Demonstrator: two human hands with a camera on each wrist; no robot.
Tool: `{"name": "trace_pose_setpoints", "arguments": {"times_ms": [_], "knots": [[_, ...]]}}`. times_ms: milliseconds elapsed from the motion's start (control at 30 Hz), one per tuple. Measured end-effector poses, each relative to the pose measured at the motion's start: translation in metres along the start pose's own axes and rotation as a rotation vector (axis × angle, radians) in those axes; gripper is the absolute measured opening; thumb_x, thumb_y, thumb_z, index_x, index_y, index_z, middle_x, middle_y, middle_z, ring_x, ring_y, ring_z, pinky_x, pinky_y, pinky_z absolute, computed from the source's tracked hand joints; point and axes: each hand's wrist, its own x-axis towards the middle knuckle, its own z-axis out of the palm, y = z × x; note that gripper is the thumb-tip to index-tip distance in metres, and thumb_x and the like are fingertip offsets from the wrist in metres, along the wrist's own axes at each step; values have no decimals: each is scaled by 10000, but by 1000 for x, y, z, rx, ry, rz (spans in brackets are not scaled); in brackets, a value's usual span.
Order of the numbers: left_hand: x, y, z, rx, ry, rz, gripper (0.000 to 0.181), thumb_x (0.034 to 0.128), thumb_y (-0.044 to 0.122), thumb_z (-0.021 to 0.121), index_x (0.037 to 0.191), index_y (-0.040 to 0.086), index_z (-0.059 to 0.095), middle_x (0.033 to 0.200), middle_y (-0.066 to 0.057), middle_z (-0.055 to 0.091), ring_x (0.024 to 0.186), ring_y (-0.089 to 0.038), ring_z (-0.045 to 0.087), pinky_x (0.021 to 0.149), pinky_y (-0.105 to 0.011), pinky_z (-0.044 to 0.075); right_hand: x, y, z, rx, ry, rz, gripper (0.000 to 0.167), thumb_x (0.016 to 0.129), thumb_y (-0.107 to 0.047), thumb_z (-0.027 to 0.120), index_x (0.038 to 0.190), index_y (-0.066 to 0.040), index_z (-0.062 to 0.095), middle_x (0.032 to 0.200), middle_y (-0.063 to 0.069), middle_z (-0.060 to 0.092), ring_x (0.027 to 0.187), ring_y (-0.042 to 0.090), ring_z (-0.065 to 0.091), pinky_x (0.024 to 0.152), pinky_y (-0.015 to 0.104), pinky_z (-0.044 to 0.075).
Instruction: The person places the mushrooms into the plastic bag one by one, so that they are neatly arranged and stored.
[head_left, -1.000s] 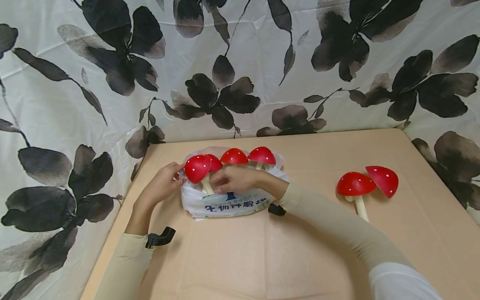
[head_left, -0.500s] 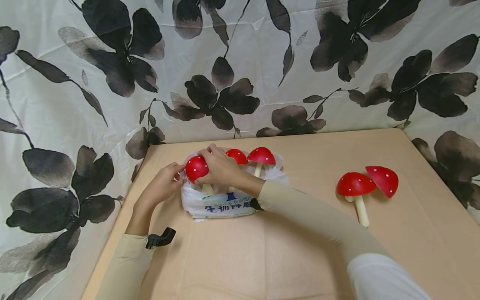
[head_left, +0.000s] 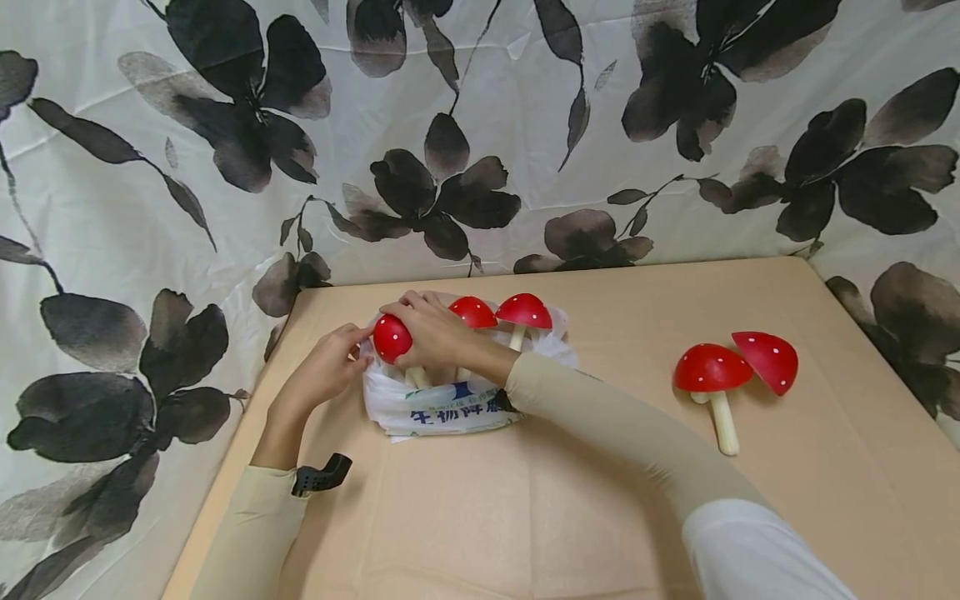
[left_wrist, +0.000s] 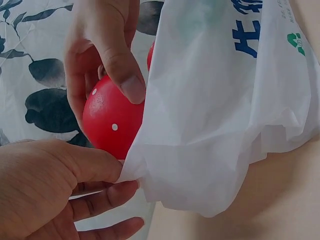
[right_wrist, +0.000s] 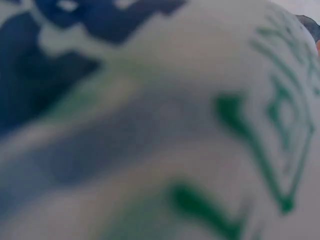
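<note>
A white plastic bag with printed lettering holds several red-capped, white-dotted mushrooms. My left hand pinches the bag's left edge between thumb and fingers, plain in the left wrist view, where the bag hangs from that pinch. My right hand curls over a mushroom at the bag's left side, its red cap showing beside the fingers. In the left wrist view the right thumb and fingers grip this red cap. The printed bag fills the right wrist view, blurred.
Two more mushrooms stand in the bag right of my right hand. On the table at the right lie an upright-looking mushroom and a tilted one, caps touching or overlapping. A flowered cloth hangs behind.
My right hand has risen from the stems at the bag's front to the leftmost caps, then shifted slightly left, covering one cap. My left hand keeps its place on the bag.
</note>
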Motion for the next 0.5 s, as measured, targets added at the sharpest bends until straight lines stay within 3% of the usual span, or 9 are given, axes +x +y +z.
{"name": "trace_pose_setpoints", "arguments": {"times_ms": [233,500], "knots": [[2,-1,1,-1,0,24,429,894,-37,675,1307,-124,600,955,-161,618,840,-269,584,738,-364,545,-3,8,-2,58,59,36,852,727,-409,872,1470,-262,484,1411,-4,505,1239,195,477,950,371,536],[2,-3,1,4,-3,7,490,898,-31,672,1373,-93,569,970,-152,612,861,-267,584,732,-330,530,-13,12,-1,122,172,116,835,730,-451,851,1444,-220,483,1387,10,531,1199,202,530,881,368,576]]}}
